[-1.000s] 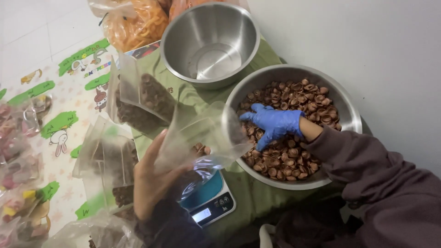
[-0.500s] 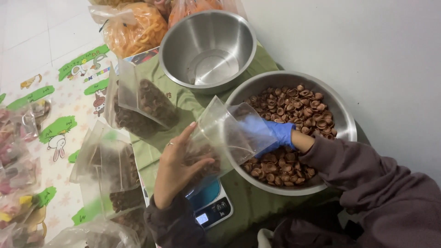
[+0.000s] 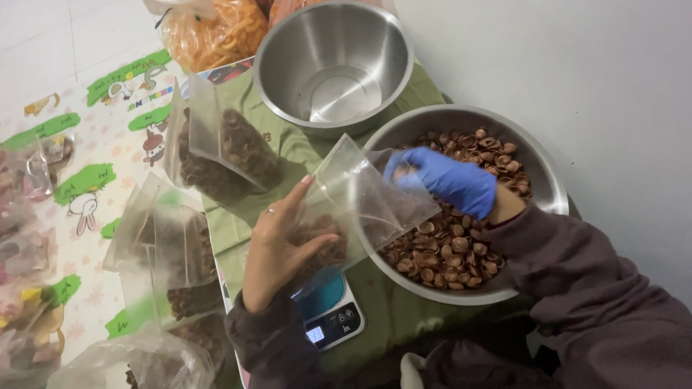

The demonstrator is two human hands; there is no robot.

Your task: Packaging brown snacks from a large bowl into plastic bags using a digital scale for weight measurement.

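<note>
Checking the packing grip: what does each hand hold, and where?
Left hand grips the clear bag by its filled lower end. The gloved right hand is at the bag's mouth; its contents cannot be told.

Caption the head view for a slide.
Bare left hand holds a clear bag while gloved right hand drops in brown snacks.

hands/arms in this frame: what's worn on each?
Left hand: bare, thin ring on one finger, dark brownish-purple sleeve at the wrist. Right hand: blue disposable glove, cuff ending at the wrist, then the same dark long sleeve, loose and creased. No watch or markings visible.
</note>
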